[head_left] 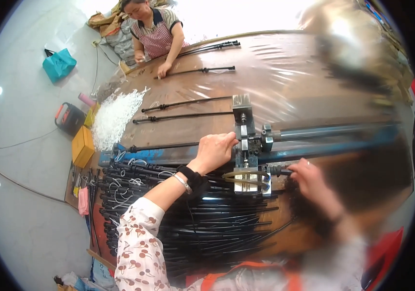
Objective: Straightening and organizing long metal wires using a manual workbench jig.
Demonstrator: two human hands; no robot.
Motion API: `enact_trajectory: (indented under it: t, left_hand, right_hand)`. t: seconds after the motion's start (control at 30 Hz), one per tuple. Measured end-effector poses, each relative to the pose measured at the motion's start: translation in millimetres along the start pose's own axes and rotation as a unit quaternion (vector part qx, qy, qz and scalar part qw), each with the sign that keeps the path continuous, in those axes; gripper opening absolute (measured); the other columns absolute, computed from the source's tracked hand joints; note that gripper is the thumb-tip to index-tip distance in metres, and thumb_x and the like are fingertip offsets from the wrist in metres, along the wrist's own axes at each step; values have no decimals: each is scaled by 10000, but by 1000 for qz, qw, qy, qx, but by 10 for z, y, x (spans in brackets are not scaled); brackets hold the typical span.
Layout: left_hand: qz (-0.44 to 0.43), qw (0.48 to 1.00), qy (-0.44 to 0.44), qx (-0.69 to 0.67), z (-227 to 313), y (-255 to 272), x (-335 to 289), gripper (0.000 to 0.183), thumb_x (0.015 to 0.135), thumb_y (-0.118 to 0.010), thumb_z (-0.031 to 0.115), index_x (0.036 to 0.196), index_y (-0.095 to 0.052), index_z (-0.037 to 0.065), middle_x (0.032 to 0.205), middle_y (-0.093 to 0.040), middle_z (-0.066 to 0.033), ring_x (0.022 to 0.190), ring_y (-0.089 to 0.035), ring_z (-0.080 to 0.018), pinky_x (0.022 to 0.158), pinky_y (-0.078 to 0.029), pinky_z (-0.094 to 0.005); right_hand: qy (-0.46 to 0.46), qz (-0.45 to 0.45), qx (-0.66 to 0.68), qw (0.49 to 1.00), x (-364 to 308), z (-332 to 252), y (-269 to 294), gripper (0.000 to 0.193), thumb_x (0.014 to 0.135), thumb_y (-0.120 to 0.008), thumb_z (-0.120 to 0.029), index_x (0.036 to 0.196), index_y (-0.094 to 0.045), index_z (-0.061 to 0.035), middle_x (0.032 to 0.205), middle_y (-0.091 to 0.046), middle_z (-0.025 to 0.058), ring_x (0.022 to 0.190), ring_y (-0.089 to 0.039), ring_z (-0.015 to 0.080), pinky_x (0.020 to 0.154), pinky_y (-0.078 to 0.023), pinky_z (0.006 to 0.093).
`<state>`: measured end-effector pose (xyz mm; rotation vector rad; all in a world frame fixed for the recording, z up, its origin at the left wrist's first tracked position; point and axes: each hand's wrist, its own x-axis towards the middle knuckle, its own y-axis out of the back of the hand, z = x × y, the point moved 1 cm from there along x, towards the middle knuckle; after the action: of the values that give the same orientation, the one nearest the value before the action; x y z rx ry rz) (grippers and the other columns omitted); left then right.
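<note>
My left hand (214, 153) is closed at the middle of a metal clamping fixture (244, 104), its fingers pinching the end of a thin black rod (168, 146). That rod stretches left from the hand and has a thicker black fitting at its far end. On the fixture's right side, my right hand (309, 180) pinches a black cylindrical piece (279, 170) beside the lower metal block; motion blurs its wrist and forearm. Two similar black rods (188, 116) lie left of the fixture's upper part, pointing at it.
A thick pile of black rods (207, 213) lies below the fixture. White ties (116, 121) are heaped at the left, near a yellow box (82, 146). Across the table a person (156, 34) handles another rod (207, 70). Blue-grey rails (324, 132) run right from the fixture.
</note>
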<state>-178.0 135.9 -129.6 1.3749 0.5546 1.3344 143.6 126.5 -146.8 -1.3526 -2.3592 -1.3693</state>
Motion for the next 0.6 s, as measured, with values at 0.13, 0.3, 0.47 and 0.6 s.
enact_trajectory:
  t: [0.13, 0.3, 0.47, 0.6]
  left_hand:
    - [-9, 999, -44, 29, 15, 61, 133, 193, 947, -612, 232, 834, -556, 85, 769, -647, -127, 721, -656, -343, 633, -513, -442]
    - [66, 969, -203, 123, -643, -16, 28, 108, 819, -625, 138, 922, -621, 108, 835, -627, -88, 814, -640, -275, 708, -523, -418]
    - [31, 949, -143, 278, -1652, 165, 123, 224, 913, -576, 145, 1090, -704, 192, 1035, -691, -32, 977, -634, -268, 850, -442, -448]
    - [-244, 895, 75, 365, -1020, 544, 50, 175, 917, -614, 193, 1026, -749, 212, 1045, -725, -39, 992, -681, -261, 887, -441, -440]
  right_hand:
    - [-106, -76, 15, 991, 55, 324, 14, 383, 864, -718, -128, 1225, -637, -26, 1055, -630, 214, 919, -613, 378, 832, -495, 430]
    - [-47, -172, -197, 964, -562, -70, -118, 916, 696, -862, -296, 1468, -433, -50, 1464, -463, 228, 1367, -412, 459, 1143, -322, 557]
    - [73, 61, -197, 976, -625, 397, -636, 427, 669, -784, 44, 1078, -693, -38, 1226, -650, 161, 1188, -591, 405, 962, -523, 449]
    - [58, 67, -179, 980, -438, 427, -533, 333, 672, -776, 48, 977, -679, -43, 1101, -656, 138, 1068, -615, 372, 865, -529, 422]
